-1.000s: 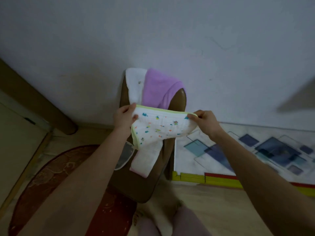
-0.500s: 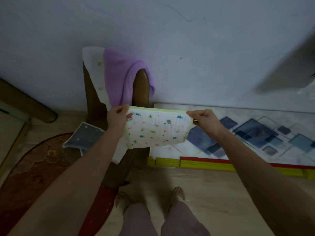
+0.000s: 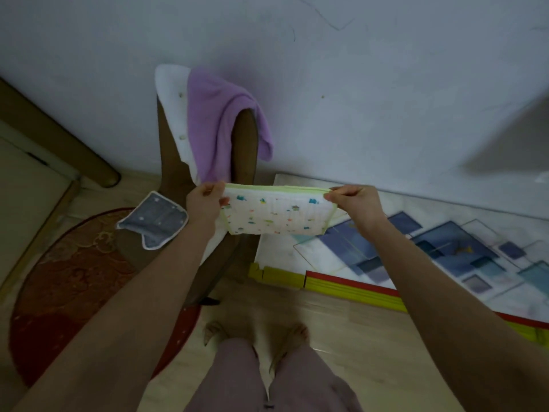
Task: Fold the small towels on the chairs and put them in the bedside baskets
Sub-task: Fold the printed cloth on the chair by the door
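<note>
The left hand [image 3: 205, 203] pinches the upper left corner of the spotted towel [image 3: 276, 214], fingers curled over its green-trimmed top edge, and the right hand [image 3: 353, 203] pinches the upper right corner the same way. The towel hangs taut between the two hands, doubled over so that several green edges stack along the top, its white cloth dotted with small blue, orange and green marks. It is held in the air, clear of the chair [image 3: 243, 150], which stands just beyond and below the left hand against the white wall [image 3: 356, 84]. Over the chair back, above the left hand, a purple towel [image 3: 217, 114] is draped, with a white towel [image 3: 172, 114] lying beside and partly beneath it and running down toward the seat behind the left wrist. To the outside of the left hand, a grey star-print towel [image 3: 157, 224] with a white border lies at the seat's edge, hanging partly over a dark red rug [image 3: 74, 278]. Beneath and beyond the right hand, a patterned mat [image 3: 445, 248] with blue squares lies on the floor, edged near the person with yellow and red foam strips [image 3: 341, 283]. Below both forearms, the person's bare feet [image 3: 294, 334] stand on pale wooden flooring [image 3: 356, 352]. No basket shows in this view, so nothing can be told of what the baskets hold.
</note>
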A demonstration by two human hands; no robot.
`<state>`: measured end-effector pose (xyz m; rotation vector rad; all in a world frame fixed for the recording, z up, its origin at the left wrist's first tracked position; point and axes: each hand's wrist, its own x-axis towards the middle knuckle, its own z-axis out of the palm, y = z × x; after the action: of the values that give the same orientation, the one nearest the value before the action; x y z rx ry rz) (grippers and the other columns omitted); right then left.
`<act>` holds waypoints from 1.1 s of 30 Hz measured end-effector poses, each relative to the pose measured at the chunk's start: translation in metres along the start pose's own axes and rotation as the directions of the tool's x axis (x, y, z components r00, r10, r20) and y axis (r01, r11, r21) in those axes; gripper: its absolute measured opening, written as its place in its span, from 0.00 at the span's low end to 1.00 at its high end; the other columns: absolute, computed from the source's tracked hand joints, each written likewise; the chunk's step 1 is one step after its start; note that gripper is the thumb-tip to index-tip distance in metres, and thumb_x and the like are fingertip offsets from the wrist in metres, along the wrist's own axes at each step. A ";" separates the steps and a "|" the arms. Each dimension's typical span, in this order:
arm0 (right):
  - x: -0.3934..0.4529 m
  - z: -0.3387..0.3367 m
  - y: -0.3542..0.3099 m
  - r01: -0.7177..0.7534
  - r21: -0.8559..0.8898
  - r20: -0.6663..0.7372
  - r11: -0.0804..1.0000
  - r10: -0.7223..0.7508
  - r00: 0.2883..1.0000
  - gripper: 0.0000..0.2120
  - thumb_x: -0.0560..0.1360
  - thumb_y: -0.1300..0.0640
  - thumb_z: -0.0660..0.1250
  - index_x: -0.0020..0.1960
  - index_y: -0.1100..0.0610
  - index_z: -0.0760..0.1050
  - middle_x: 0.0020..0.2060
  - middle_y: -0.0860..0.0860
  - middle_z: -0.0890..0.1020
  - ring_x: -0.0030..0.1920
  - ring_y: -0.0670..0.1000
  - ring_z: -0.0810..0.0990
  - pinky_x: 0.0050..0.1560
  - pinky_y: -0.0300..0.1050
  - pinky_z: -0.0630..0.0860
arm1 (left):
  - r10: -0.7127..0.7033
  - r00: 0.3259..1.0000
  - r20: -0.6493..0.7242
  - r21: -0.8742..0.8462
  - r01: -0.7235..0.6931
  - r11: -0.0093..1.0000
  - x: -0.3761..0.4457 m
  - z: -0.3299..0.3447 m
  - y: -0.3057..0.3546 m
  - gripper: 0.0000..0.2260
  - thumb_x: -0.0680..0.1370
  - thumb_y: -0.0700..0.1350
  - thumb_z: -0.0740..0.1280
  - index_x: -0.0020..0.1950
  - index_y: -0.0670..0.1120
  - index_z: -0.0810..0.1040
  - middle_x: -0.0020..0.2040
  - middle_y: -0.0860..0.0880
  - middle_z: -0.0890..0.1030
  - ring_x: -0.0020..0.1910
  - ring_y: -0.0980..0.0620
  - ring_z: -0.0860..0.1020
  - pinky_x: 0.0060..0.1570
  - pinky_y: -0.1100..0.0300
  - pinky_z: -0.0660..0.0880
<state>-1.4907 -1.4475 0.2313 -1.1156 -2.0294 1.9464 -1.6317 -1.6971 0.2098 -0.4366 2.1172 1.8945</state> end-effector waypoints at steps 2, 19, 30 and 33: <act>0.000 0.013 0.001 0.038 -0.045 0.041 0.998 -0.036 0.998 0.08 0.67 0.70 0.75 0.35 0.62 0.78 0.36 0.52 0.82 0.35 0.44 0.81 0.42 0.38 0.77 | -0.002 1.000 -0.013 0.053 0.003 0.999 -0.002 -0.016 -0.005 0.08 0.79 0.42 0.67 0.40 0.44 0.75 0.41 0.47 0.77 0.33 0.55 0.77 0.38 0.65 0.77; -0.032 0.276 -0.038 0.183 -0.040 0.247 0.982 -0.168 0.954 0.10 0.77 0.64 0.67 0.39 0.57 0.70 0.39 0.51 0.79 0.41 0.44 0.83 0.39 0.38 0.81 | 0.011 0.953 -0.303 0.049 0.004 0.999 0.048 -0.252 -0.019 0.07 0.80 0.43 0.66 0.50 0.39 0.76 0.40 0.48 0.76 0.38 0.54 0.75 0.29 0.70 0.73; -0.019 0.358 -0.004 0.059 -0.305 0.470 0.950 0.096 0.878 0.11 0.76 0.69 0.67 0.58 0.64 0.73 0.54 0.60 0.76 0.51 0.53 0.81 0.42 0.41 0.83 | -0.315 0.948 -0.049 0.007 0.315 0.949 0.093 -0.354 -0.056 0.07 0.77 0.38 0.70 0.51 0.36 0.76 0.49 0.42 0.79 0.42 0.51 0.80 0.34 0.66 0.79; -0.005 0.368 0.001 0.153 -0.467 0.553 0.871 0.153 0.819 0.11 0.74 0.70 0.69 0.56 0.65 0.77 0.51 0.60 0.79 0.48 0.53 0.81 0.44 0.38 0.82 | -0.315 0.949 -0.026 -0.005 0.315 0.949 0.107 -0.358 -0.061 0.10 0.76 0.34 0.69 0.56 0.33 0.76 0.54 0.38 0.77 0.44 0.49 0.80 0.36 0.65 0.80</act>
<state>-1.6896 -1.7515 0.1710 -0.5985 -2.9784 1.9853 -1.7048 -2.0645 0.1520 -0.7550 1.9249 1.7150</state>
